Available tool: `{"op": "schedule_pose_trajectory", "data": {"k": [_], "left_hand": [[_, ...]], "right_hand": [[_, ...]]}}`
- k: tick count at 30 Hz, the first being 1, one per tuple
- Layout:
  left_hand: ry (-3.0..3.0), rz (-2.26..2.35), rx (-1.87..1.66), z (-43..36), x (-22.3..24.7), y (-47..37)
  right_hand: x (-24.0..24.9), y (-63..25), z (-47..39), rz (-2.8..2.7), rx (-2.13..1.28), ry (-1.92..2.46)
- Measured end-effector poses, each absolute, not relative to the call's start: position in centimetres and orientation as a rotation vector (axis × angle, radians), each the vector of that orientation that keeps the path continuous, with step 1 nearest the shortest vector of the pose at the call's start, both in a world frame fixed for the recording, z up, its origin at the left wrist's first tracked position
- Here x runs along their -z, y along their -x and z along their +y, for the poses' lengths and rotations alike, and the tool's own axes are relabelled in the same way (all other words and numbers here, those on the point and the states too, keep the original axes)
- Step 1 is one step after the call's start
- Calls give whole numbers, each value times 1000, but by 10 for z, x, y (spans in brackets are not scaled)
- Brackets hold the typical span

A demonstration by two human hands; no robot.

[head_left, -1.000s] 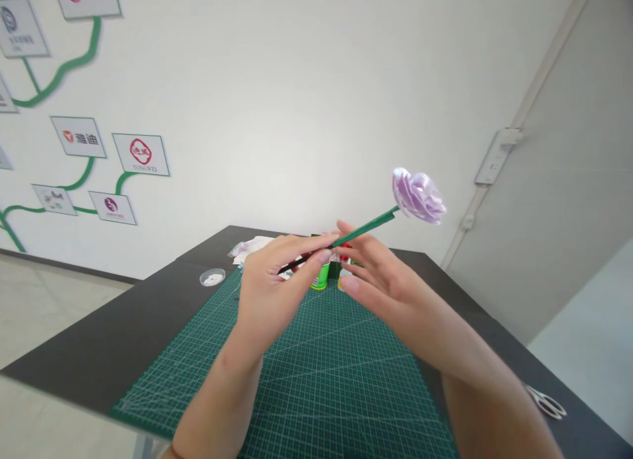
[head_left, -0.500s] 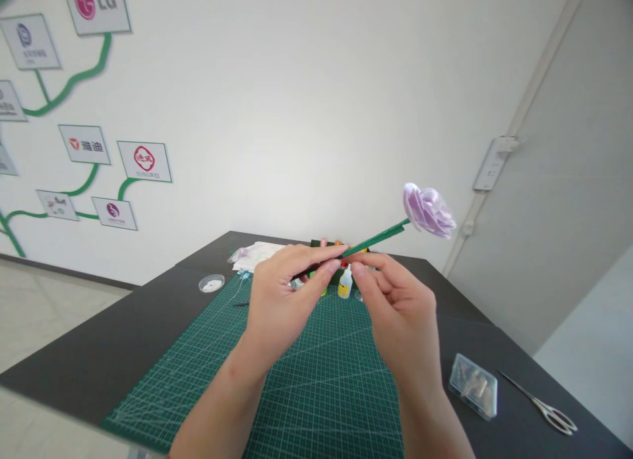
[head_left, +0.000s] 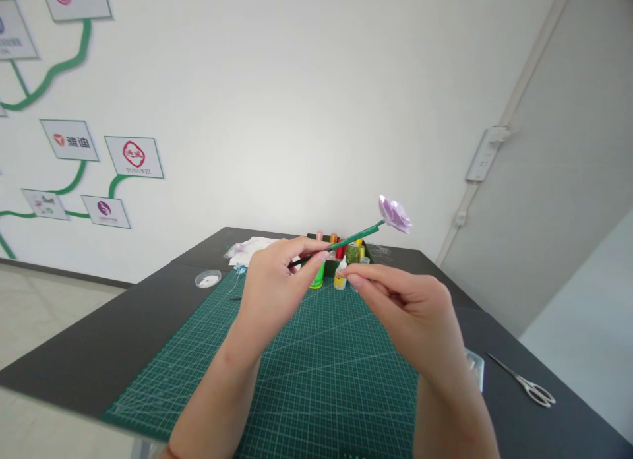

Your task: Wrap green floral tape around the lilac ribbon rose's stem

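My left hand (head_left: 277, 277) pinches the dark lower stem of an artificial flower (head_left: 394, 215) between thumb and fingers. Its lilac bloom points up to the right, and green wrapping covers the upper stem. My right hand (head_left: 410, 307) is closed in a pinch below the stem, apart from it; whatever is between its fingertips is too small to make out. Right behind those fingertips stands a small bottle with a yellow label (head_left: 339, 282). Both hands are raised above a green cutting mat (head_left: 326, 380).
A dark box (head_left: 336, 269) of thread spools stands at the back, with a green container (head_left: 317, 276) before it. Left are white cloth (head_left: 254, 246) and a round dish (head_left: 208, 279). Scissors (head_left: 531, 388) and a clear plastic case (head_left: 475, 367), partly behind my forearm, lie right.
My right hand has come away from the stem, down and to the right, still pinched. The bloom has turned and now appears farther left. The view has shifted slightly.
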State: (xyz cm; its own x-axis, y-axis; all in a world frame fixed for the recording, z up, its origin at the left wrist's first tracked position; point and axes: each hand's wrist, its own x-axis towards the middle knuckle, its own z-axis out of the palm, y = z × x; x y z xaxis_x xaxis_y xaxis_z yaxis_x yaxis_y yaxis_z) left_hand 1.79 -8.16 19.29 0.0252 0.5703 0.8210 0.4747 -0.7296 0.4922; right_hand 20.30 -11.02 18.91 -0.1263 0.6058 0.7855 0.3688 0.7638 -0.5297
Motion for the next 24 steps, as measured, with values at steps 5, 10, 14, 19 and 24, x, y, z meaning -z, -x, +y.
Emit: {"op": "schedule_pose_trajectory", "data": {"k": [5,10,14,19,24], "left_hand": [[-2441,1206,-1537,-81,-192,-12],[-2617,1254,-1279,-86,-192,-10],[-2690,1198,-1192,-90,-191,-11],[-2804,1141,-939,-95,-189,-13],[-2828,1049,-789,-104,-192,-15]], "right_hand": [[-191,-216,-116,-1782,-363,741],[-191,-227,-119,-1741,-459,628],[-189,-240,-121,-1666,-491,544],[-191,-255,-118,-1571,-435,552],[-189,-257,-104,-1437,-427,590]]}}
